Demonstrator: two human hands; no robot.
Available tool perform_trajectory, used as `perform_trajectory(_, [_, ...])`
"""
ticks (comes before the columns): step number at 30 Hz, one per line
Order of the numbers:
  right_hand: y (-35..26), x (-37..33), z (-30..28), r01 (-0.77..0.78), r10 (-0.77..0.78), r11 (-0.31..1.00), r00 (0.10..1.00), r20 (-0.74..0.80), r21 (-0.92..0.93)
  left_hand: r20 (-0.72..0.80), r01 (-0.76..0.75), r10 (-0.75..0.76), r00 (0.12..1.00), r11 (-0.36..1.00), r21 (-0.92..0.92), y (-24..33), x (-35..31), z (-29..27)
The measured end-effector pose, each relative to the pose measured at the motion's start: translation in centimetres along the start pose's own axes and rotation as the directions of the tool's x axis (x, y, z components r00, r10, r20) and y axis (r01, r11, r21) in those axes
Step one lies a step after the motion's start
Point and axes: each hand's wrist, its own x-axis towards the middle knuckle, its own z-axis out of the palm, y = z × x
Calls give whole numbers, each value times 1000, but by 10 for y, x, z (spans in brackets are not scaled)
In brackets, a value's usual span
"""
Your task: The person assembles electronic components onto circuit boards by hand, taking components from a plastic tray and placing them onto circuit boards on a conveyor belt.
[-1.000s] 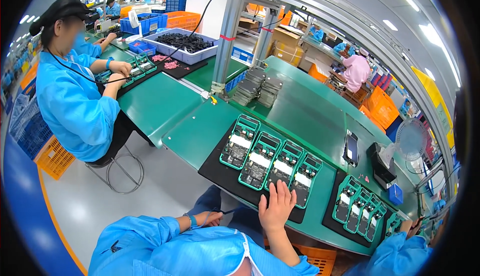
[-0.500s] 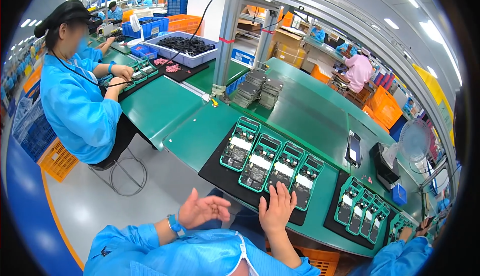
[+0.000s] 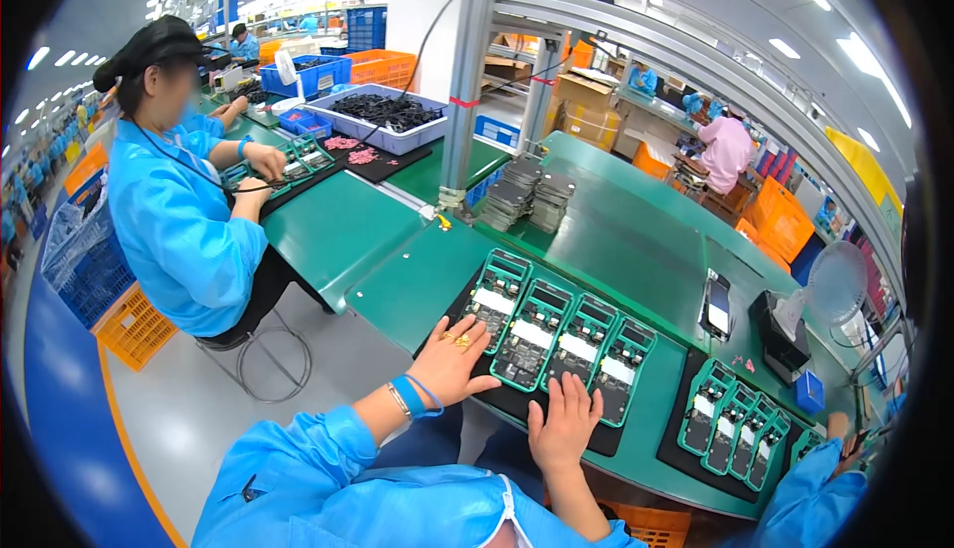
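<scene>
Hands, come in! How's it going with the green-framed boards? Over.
Left hand open over leftmost green-framed board. Right hand open at lower end of third board from left. Nothing seen blocking either.

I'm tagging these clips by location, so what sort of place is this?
Most likely an electronics assembly workshop: green-framed circuit boards on a black mat, and a blue-smocked co-worker at a green workbench.
</scene>
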Motion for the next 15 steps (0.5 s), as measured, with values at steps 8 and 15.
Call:
perform_trajectory(8, [4, -4, -1, -39, 39, 999, 999, 18, -20, -43, -20, 21, 999, 999, 27, 5, -12, 6])
perform_trajectory(15, [5, -5, 3, 23, 6, 989, 981, -195, 146, -294, -41, 14, 956, 996, -85, -1, -14, 19])
